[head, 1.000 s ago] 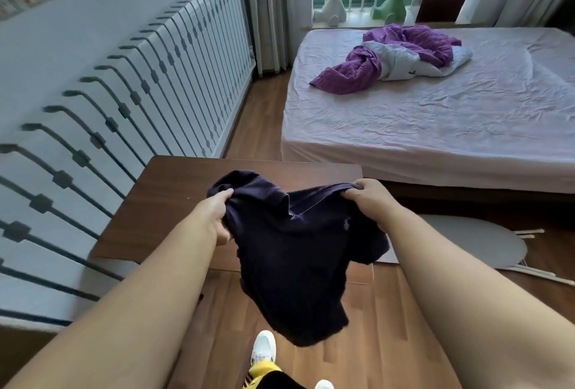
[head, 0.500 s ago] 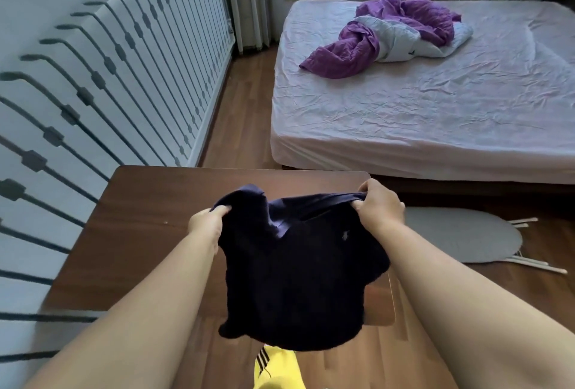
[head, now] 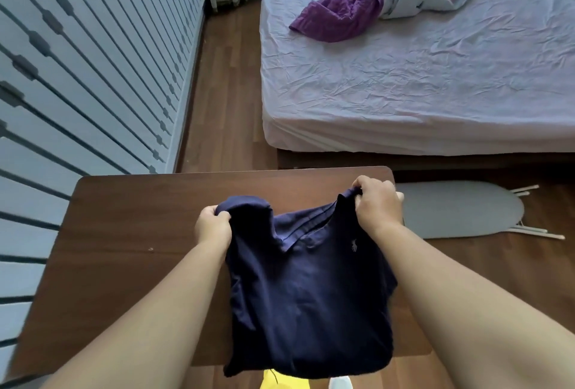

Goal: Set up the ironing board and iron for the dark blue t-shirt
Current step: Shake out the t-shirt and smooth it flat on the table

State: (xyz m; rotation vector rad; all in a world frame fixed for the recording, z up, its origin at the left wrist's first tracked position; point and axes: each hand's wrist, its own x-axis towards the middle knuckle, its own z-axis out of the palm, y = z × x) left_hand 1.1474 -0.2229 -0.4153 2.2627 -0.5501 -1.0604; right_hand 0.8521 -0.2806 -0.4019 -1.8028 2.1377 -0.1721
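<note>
Holding the dark blue t-shirt point(head: 311, 289) by its shoulders, the left hand point(head: 213, 227) and right hand point(head: 378, 202) each grip a bunch of fabric above the dark brown wooden worktop point(head: 124, 248). Behind lie a folded grey ironing board point(head: 460, 208) on the wood floor point(head: 230, 93) and a bed with a pale wrinkled sheet point(head: 404, 84).
</note>
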